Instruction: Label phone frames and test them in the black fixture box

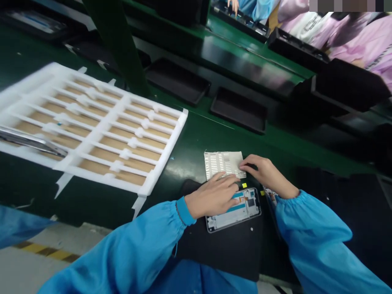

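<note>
A pale sheet (pixel 219 162) with rows of small whitish strips lies on the green bench in front of me. At its right edge my right hand (pixel 268 173) is closed, thumb and forefinger pinched on the sheet; whether a loose strip is between them I cannot tell. My left hand (pixel 212 195) reaches over the sheet's near edge with its fingers stretched out. Partly under that hand is an opened phone housing (pixel 251 202), its inside facing up, with blue strips and an orange flex cable. It rests on a black mat (pixel 226 249). Another phone part shows partly beneath my right wrist.
A white foam tray (pixel 105 134) with slots stands at the left, tweezers-like metal tool (pixel 36 143) above its near side. Black trays (pixel 239 109) line the back. Small yellow tabs (pixel 244 185) sit near the phone. Other people work across the bench; a blue sleeve (pixel 21 224) shows at left.
</note>
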Demonstrator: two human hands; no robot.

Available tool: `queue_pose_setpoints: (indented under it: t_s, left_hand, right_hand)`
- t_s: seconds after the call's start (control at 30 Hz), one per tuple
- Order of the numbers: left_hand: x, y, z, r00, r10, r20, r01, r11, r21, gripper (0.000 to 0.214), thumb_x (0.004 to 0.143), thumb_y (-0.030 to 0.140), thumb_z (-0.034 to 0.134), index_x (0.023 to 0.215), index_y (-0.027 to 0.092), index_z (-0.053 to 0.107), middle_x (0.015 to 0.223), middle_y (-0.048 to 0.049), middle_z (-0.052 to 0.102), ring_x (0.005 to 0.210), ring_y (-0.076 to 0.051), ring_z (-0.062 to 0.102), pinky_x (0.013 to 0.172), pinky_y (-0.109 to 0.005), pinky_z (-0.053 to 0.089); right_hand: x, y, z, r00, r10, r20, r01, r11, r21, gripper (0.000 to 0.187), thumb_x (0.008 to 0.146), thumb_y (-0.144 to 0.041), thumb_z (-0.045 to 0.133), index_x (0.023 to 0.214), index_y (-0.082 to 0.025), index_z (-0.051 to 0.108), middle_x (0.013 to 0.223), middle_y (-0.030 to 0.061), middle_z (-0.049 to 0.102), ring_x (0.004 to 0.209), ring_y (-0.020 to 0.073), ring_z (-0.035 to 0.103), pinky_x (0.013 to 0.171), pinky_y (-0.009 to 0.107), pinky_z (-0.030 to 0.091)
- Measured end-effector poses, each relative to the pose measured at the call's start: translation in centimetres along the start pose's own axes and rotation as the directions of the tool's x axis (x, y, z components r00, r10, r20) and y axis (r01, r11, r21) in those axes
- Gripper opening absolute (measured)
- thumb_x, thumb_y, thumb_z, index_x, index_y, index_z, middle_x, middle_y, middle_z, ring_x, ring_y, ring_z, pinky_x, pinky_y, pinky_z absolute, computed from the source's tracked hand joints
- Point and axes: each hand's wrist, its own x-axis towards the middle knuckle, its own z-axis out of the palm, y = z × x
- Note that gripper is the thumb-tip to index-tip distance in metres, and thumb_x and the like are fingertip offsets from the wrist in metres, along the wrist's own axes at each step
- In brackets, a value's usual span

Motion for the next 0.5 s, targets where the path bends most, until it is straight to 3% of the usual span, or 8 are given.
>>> queue_pose_setpoints:
  t_s: [0.17,0.3,0.5]
  left_hand:
    - [0.2,-0.2,-0.3,0.998,0.009,0.068,-0.005,0.999,-0.051,0.022,0.099,0.037,0.049,0.102,0.017,0.057,0.146,-0.0141,0.047,0.139,-0.027,0.042,0.118,-0.047,0.024]
    - [0.3,-0.3,-0.6,0.996,0.003,0.094,0.007,0.994,-0.112,0.02,0.099,0.035,0.049,0.106,0.017,0.057,0.146,-0.014,0.048,0.14,-0.026,0.041,0.119,-0.047,0.021]
    - [0.4,-0.4,-0.8,0.989,-0.003,0.146,0.024,0.99,-0.138,0.02,0.098,0.034,0.05,0.108,0.018,0.057,0.146,-0.0134,0.048,0.143,-0.024,0.037,0.121,-0.045,0.017]
  right_hand:
    - [-0.5,0.3,0.5,1.0,0.006,0.016,-0.005,0.998,-0.056,0.018,0.097,-0.026,0.047,0.093,-0.02,0.063,0.093,0.0071,0.066,0.089,0.0215,0.061,0.08,0.035,0.048]
    - [-0.7,-0.2,0.8,0.999,-0.018,0.032,0.021,0.996,-0.084,0.019,0.097,-0.025,0.045,0.085,-0.019,0.058,0.087,0.0096,0.061,0.084,0.0239,0.054,0.08,0.038,0.041]
    - [-1.2,-0.1,2.2,0.982,0.101,-0.159,-0.086,0.992,0.097,0.015,0.094,-0.029,0.045,0.083,-0.02,0.05,0.083,0.0069,0.057,0.08,0.0217,0.051,0.078,0.037,0.041]
